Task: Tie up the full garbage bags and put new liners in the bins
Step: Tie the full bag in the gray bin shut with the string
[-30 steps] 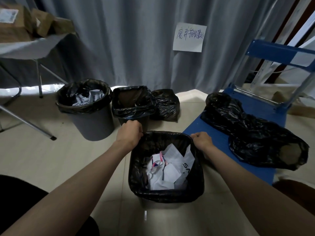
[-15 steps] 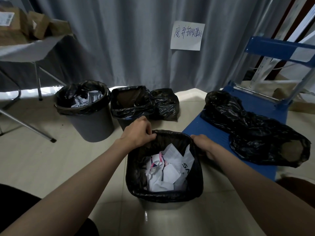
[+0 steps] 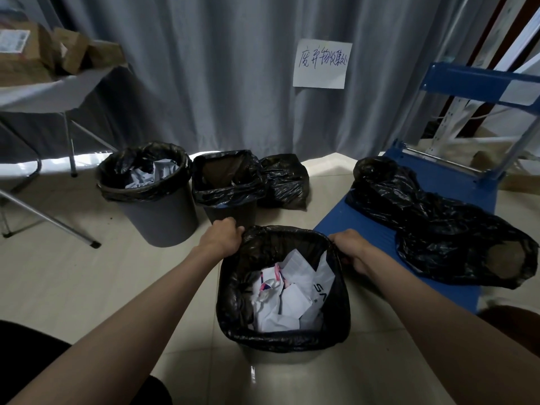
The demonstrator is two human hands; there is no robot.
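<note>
Now both hands' grip, left hand [image 3: 223,238] and right hand [image 3: 352,249], flanks liner [image 3: 280,337].

The one camera sat on my head and looked forward and down, wide-angled, so straight lines bent near the edges. My forearms ran in from the bottom corners to my left hand [image 3: 223,238] and right hand [image 3: 352,250], close below the lens at the nearest bin [image 3: 287,342]. Farther off, the view faced the curtain [image 3: 233,71], with the table [image 3: 43,92] at upper left and the cart [image 3: 455,182] at right. There was no second view to share anything with.
</note>
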